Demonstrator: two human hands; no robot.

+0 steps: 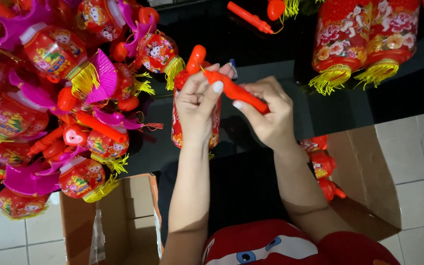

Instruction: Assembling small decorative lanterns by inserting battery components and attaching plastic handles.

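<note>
Both hands close on one lantern's parts: left hand (198, 100) grips the lantern (176, 125) top, right hand (267, 114) the orange handle (236, 92). Finished lanterns (60, 103) pile beyond the left hand; this handle looks not yet attached.

Most of the red paper lantern (195, 118) is hidden behind the left hand (198, 105), and its lower end is lost in shadow. The middle of the orange handle (236, 92) is covered by the fingers of the right hand (270, 114). The lantern pile (50, 98) at nine o'clock is cut off by the left and top edges. The two large lanterns (364, 39) at one o'clock are cropped at the top. What lies inside the cardboard box (369, 181) at four o'clock is partly concealed by the right forearm
</note>
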